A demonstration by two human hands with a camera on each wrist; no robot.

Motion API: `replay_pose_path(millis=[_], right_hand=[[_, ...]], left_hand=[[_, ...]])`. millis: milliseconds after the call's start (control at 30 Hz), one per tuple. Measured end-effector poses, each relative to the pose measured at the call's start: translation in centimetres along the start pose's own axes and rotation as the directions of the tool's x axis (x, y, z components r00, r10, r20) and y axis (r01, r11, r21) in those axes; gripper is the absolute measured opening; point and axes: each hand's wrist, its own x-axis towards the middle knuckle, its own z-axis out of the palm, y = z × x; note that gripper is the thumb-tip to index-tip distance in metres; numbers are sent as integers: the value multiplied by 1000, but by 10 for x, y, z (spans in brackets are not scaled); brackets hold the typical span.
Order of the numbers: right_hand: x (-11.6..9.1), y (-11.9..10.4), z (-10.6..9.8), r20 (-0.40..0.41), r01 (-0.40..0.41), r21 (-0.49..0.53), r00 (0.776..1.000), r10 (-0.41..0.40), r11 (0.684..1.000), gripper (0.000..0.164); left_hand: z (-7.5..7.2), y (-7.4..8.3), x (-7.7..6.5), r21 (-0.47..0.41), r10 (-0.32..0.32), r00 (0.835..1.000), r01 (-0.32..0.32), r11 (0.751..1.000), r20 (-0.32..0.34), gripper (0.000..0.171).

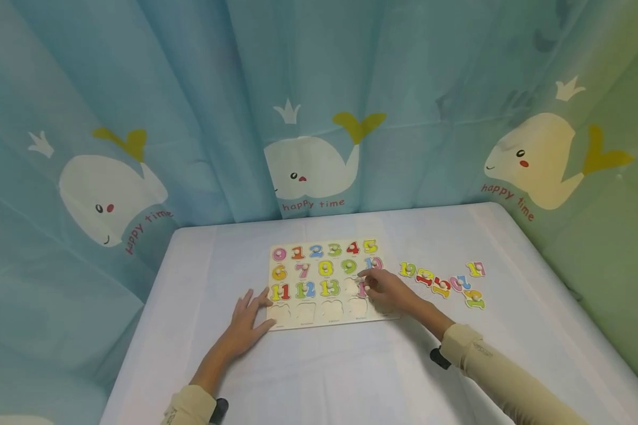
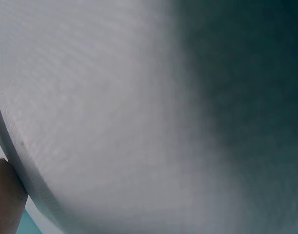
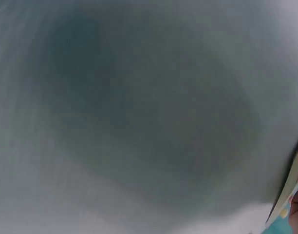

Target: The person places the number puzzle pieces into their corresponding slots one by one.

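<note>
A wooden number puzzle board (image 1: 319, 323) lies on the table, its upper rows filled with colourful number pieces. My left hand (image 1: 243, 327) rests at the board's left edge, fingers spread, fingertips on its rim. Over the right part of the third row, my right hand (image 1: 385, 289) pinches a number piece (image 1: 361, 289) with a pink 1; its other part is hidden by the fingers. Beside that piece an unfilled recess (image 1: 351, 285) shows, right of the green 13 (image 1: 329, 288). In both wrist views, only a bit of each hand appears at the edge.
Right of the board, several loose number pieces lie scattered, among them a green and yellow 19 (image 1: 407, 270), a 15 (image 1: 442, 287) and a 17 (image 1: 476, 269). Bare recesses line the board's bottom row. A whale-print curtain (image 1: 202, 118) hangs behind the white-covered table (image 1: 319, 378).
</note>
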Motion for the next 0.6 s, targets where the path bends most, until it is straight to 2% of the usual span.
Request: replay_pose_path(millis=[67, 233, 500, 600], right_hand=[[2, 0, 5, -10, -11, 18, 1000, 11, 1000, 35], [8, 0, 11, -43, 31, 14, 999, -31, 999, 36], [20, 1, 15, 13, 83, -33, 996, -83, 996, 37], [23, -2, 15, 53, 74, -43, 996, -72, 996, 38]], left_hand=[[0, 1, 0, -2, 7, 1000, -7, 1000, -1, 31], [-1, 1, 0, 0, 13, 1000, -13, 1000, -3, 31], [-1, -1, 1, -1, 16, 1000, -16, 1000, 5, 32], [0, -1, 1, -8, 12, 1000, -12, 1000, 5, 32]])
